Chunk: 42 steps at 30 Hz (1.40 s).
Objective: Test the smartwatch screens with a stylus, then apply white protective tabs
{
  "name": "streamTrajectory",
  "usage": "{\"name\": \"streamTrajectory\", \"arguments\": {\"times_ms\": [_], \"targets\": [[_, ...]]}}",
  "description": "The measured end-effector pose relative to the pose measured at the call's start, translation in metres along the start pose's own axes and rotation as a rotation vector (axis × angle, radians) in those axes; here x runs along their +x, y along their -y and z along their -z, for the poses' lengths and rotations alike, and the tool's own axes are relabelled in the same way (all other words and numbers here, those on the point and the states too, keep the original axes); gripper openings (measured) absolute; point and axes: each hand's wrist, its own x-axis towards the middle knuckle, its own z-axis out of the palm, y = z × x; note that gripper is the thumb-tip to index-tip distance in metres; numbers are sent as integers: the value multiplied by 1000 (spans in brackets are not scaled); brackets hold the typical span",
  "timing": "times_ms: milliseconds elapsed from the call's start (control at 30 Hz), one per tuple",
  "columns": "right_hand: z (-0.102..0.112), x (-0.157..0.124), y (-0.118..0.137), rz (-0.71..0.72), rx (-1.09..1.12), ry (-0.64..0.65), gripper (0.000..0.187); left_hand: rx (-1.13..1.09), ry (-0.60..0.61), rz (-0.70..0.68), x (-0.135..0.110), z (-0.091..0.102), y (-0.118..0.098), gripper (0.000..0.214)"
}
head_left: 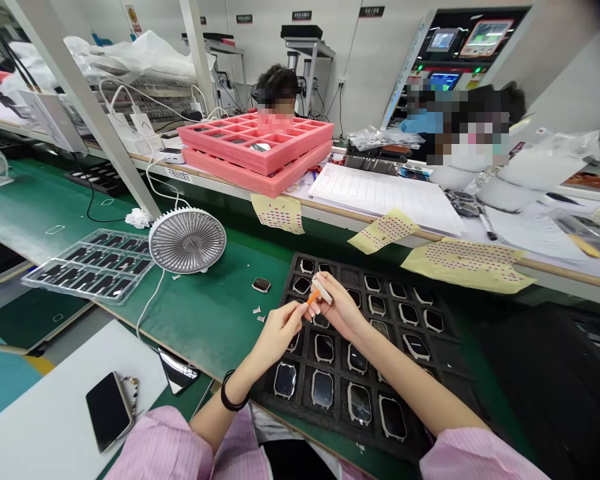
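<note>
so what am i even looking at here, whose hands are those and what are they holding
This one picture comes from a camera worn on a person's head, looking down at their own bare hands above a green work mat. Under the hands lies a black foam tray, its slots filled with what look like smartwatch bodies. The left hand seems to pinch a small orange stick, and the right hand holds a small white piece. A grey desk fan stands on the mat. Farther back, a pink foam tray rests on a shelf, and two co-workers sit beyond it.
</note>
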Motion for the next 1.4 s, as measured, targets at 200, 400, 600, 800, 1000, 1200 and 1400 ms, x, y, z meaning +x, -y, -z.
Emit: {"name": "streamTrajectory", "arguments": {"times_ms": [200,400,600,800,1000,1200,1400], "targets": [[1,-2,2,73,-133,-20,28,38,13,24,-1,9,-7,45],[-5,-1,-10,-121,187,49,37,-150,36,14,1,5,-3,48],[-7,-2,-13,-92,210,-37,35,-230,-4,29,4,1,4,50],[-15,-13,-21,69,-81,-116,25,-160,-38,-28,11,3,-6,44],[37,14,-17,256,-785,-326,31,-117,-137,6,8,23,10,41],[128,52,11,274,-1099,-575,19,440,-226,115,-4,69,37,39],[151,52,7,167,-1385,-597,15,681,-179,266,-8,77,52,38]]}}
